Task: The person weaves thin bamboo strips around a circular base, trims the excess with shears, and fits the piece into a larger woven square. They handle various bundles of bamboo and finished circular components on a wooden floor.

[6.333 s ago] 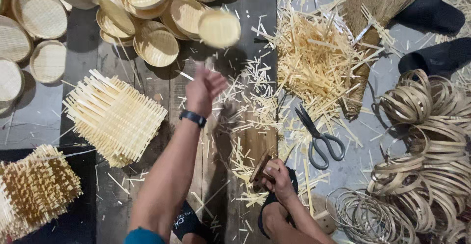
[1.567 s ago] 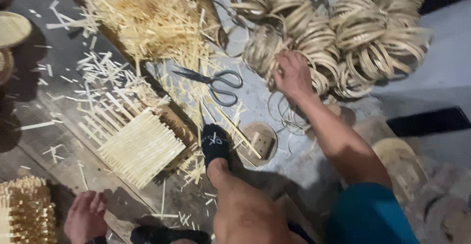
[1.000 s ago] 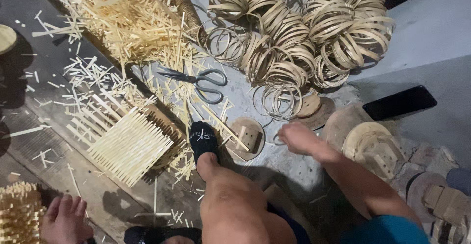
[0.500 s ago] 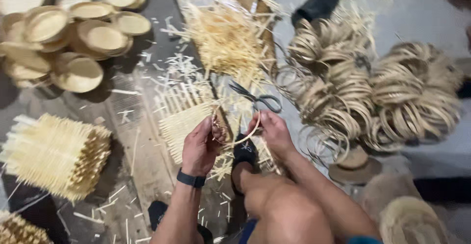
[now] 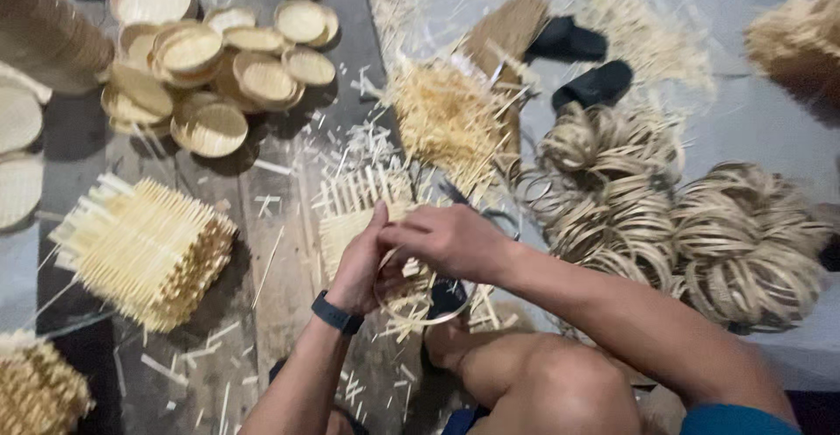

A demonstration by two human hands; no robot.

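Both hands meet: left hand (image 5: 363,264), right hand (image 5: 446,238), fingers pinching thin bamboo ring (image 5: 429,317).

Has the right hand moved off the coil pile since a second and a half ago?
Yes. The right hand has left the bamboo ring coils and now meets the left hand over the woven mat, holding a thin ring.

Soft, even overhead light falls across the floor (image 5: 770,15), brightest on the pale grey area at upper right. Dim shadows pool beside the round woven trays (image 5: 210,129) at upper left. Motion blur smears the whole frame, heaviest toward the edges; the hands (image 5: 420,247) are soft, without glare.
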